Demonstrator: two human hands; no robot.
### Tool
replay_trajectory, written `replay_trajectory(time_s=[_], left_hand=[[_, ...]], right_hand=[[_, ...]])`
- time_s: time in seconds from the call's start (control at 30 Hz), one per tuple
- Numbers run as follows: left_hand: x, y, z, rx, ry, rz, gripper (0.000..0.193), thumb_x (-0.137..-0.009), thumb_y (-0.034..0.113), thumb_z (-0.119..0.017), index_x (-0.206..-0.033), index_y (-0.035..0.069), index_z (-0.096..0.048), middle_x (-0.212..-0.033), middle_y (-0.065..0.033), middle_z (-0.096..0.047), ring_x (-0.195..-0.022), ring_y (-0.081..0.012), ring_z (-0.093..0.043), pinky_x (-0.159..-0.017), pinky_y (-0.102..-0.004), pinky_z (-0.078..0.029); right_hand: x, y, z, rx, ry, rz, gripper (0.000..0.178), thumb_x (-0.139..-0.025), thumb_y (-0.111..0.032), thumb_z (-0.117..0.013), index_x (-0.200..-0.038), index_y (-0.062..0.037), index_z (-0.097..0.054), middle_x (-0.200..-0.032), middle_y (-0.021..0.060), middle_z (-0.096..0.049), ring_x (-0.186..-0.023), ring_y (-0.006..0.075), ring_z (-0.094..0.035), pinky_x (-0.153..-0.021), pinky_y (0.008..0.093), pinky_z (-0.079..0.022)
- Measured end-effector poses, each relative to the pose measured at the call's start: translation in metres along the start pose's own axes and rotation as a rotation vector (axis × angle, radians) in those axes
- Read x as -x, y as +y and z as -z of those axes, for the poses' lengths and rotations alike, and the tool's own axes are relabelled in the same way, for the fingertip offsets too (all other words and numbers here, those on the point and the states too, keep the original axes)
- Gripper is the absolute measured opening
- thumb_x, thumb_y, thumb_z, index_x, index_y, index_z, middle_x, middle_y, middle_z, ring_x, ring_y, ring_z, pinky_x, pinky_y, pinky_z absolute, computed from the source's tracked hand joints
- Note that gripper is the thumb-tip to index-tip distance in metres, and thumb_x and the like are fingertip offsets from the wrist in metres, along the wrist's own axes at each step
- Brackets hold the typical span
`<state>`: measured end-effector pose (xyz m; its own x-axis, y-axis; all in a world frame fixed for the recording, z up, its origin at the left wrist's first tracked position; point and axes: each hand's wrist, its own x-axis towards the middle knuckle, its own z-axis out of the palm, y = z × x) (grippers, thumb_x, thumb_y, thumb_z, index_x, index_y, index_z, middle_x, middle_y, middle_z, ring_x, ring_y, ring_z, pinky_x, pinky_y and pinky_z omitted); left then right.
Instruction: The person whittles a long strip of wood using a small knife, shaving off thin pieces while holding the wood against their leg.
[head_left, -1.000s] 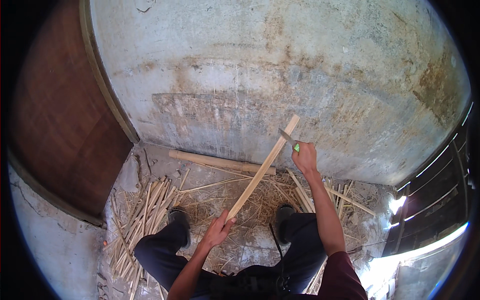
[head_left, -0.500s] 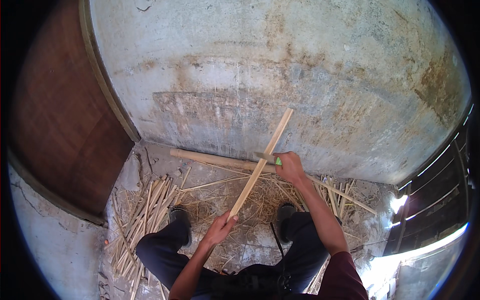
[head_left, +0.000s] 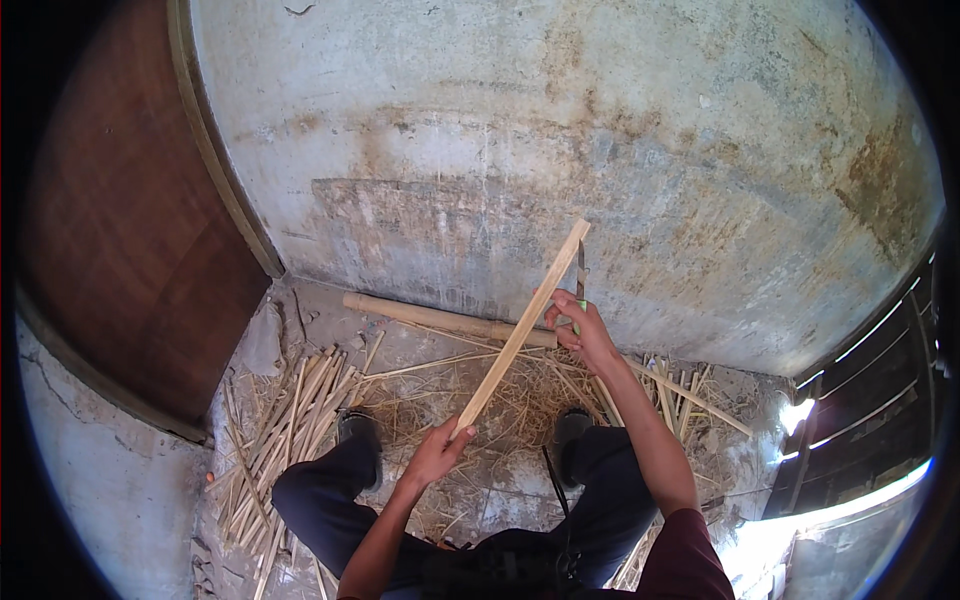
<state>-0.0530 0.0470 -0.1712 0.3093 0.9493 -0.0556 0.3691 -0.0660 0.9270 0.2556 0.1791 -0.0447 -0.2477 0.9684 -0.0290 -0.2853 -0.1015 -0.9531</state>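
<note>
A long, pale bamboo strip [head_left: 512, 345] slants up and to the right in front of me. My left hand [head_left: 436, 456] is closed round its lower end, the thumb on top. In my right hand [head_left: 588, 338] is a knife [head_left: 581, 262] with a green handle, gripped with its blade pointing up towards the wall. The blade lies just right of the strip's upper part. My right fingertips reach the strip's right edge; whether they press on it I cannot tell.
A round bamboo pole [head_left: 420, 313] lies along the foot of the stained wall [head_left: 560, 130]. Many split sticks [head_left: 290, 440] are heaped at the left, with more sticks [head_left: 685, 395] at the right. Fibrous shavings [head_left: 520, 400] cover floor between my boots. A brown door [head_left: 130, 230] stands left.
The knife has turned from lying across the strip, blade to the left, to pointing up beside it. My right hand has rotated and shifted slightly. My left hand keeps its hold.
</note>
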Motion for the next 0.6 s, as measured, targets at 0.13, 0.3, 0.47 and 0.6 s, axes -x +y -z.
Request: replay_trajectory(time_s=[0.13,0.3,0.47,0.6], left_hand=[[-0.001,0.002,-0.002,-0.028,-0.042,0.006,0.041,-0.111,0.038,-0.058,-0.130,0.002,-0.063,-0.071,-0.0126,-0.059,-0.061,-0.0191,-0.060,-0.062,-0.0385,-0.052],[-0.001,0.000,-0.003,0.085,-0.126,0.141,0.039,-0.114,0.039,-0.053,-0.123,0.002,-0.065,-0.066,-0.0062,-0.055,-0.060,-0.0135,-0.059,-0.056,-0.0339,-0.051],[-0.005,-0.012,-0.005,0.239,-0.205,0.105,0.044,-0.117,0.040,-0.044,-0.105,0.002,-0.062,-0.070,-0.0031,-0.060,-0.063,-0.0124,-0.065,-0.057,-0.0321,-0.054],[-0.006,-0.011,-0.009,0.344,-0.193,0.084,0.045,-0.117,0.039,-0.043,-0.109,0.000,-0.064,-0.075,-0.0049,-0.064,-0.067,-0.0129,-0.067,-0.062,-0.0311,-0.057]], right_hand=[[-0.002,0.005,-0.001,0.216,0.122,0.047,0.034,-0.107,-0.030,-0.065,-0.128,-0.0038,-0.068,-0.085,0.0017,-0.067,-0.050,0.0018,-0.034,-0.046,0.0230,-0.025],[-0.001,0.007,0.003,0.225,0.164,0.076,0.032,-0.104,-0.026,-0.071,-0.125,-0.0027,-0.070,-0.087,0.0025,-0.072,-0.051,0.0010,-0.036,-0.046,0.0233,-0.025],[0.004,0.003,0.002,0.224,0.145,0.092,0.028,-0.103,-0.025,-0.072,-0.118,-0.0022,-0.074,-0.088,0.0017,-0.073,-0.052,0.0010,-0.035,-0.047,0.0237,-0.025],[0.004,0.000,0.002,0.228,0.177,0.135,0.028,-0.102,-0.025,-0.072,-0.118,-0.0017,-0.075,-0.082,-0.0008,-0.070,-0.053,0.0011,-0.035,-0.047,0.0238,-0.024]])
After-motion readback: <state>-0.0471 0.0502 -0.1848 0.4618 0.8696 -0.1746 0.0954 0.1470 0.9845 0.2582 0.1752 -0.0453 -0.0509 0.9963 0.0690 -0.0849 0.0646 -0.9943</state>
